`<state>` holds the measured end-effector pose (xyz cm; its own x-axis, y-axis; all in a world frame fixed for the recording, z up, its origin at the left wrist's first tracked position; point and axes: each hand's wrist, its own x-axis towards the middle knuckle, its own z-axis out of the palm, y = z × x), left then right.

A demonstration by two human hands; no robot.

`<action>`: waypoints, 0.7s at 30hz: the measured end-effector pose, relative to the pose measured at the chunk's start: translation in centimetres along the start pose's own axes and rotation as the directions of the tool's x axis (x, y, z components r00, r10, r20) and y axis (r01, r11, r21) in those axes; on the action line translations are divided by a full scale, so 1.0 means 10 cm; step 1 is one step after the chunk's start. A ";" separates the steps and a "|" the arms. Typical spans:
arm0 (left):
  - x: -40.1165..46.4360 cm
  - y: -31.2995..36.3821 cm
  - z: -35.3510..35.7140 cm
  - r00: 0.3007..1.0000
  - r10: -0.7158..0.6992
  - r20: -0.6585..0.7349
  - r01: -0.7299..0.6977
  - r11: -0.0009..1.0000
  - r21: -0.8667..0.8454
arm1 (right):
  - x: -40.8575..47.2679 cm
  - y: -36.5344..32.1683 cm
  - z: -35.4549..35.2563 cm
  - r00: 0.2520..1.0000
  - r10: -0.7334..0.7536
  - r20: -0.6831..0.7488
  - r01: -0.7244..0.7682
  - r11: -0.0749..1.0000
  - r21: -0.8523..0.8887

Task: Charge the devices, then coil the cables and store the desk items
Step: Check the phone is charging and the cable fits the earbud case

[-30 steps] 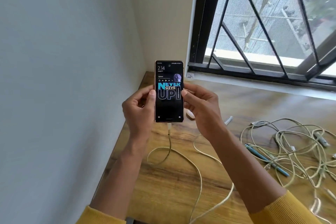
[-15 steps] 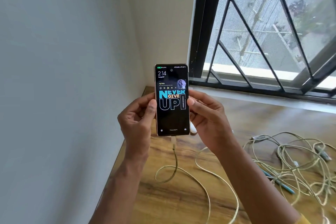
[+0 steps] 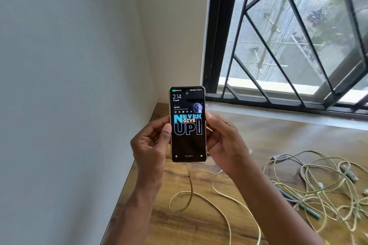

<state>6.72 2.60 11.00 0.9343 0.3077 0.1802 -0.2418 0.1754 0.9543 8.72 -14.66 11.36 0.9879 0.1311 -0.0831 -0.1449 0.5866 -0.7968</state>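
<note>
Nearest the camera, on the wooden desk (image 3: 229, 225), a pale charging cable (image 3: 225, 219) looped across the grain and rose to plug into the bottom edge of a smartphone (image 3: 187, 124). To the right on the same desk lay a tangle of cables (image 3: 318, 183) with a blue pen (image 3: 298, 204) beneath it, well apart from the phone. Above the desk, the left hand (image 3: 149, 145) gripped the phone's left edge, thumb pressed on the side and fingers curled behind. The right hand (image 3: 225, 141) held the right edge the same way, thumb at the screen's rim. The phone stood upright, off the desk, its lit screen showing 2:14 and the words NEVER GIVE UP. Beyond it were the white wall corner (image 3: 155, 45) and a window (image 3: 288, 36) with black bars.
</note>
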 end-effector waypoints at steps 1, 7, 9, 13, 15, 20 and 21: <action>0.00 0.01 0.00 1.000 0.000 0.003 0.000 1.000 -0.003 | 0.00 0.01 0.00 1.000 0.012 0.001 -0.012 1.000 0.012; 0.00 0.02 -0.02 1.000 0.013 0.025 -0.013 1.000 -0.003 | 0.01 0.00 0.00 0.999 0.053 -0.012 -0.052 0.998 0.045; 0.01 0.01 -0.02 1.000 0.015 0.027 -0.015 1.000 -0.005 | 0.01 -0.01 -0.01 0.998 0.057 -0.012 -0.057 0.997 0.045; 0.02 0.00 -0.01 0.999 -0.001 0.037 0.002 1.000 -0.028 | 0.03 -0.02 -0.04 0.998 0.051 -0.024 -0.051 0.998 0.037; 0.02 -0.02 -0.01 0.999 -0.008 0.039 0.009 0.999 -0.033 | 0.04 -0.03 -0.06 0.999 0.051 -0.020 -0.050 0.999 0.021; 0.03 -0.05 -0.02 0.999 -0.024 0.046 0.026 0.999 -0.036 | 0.06 -0.05 -0.09 0.999 0.041 0.010 -0.041 0.999 0.016; 0.03 -0.06 -0.01 0.998 -0.033 0.049 0.035 0.999 -0.037 | 0.06 -0.05 -0.09 0.999 0.038 0.009 -0.039 0.999 0.017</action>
<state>7.11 2.72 10.47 0.9533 0.2558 0.1603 -0.2189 0.2201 0.9506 9.46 -15.61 11.15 0.9810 0.1606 -0.1084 -0.1839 0.5950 -0.7824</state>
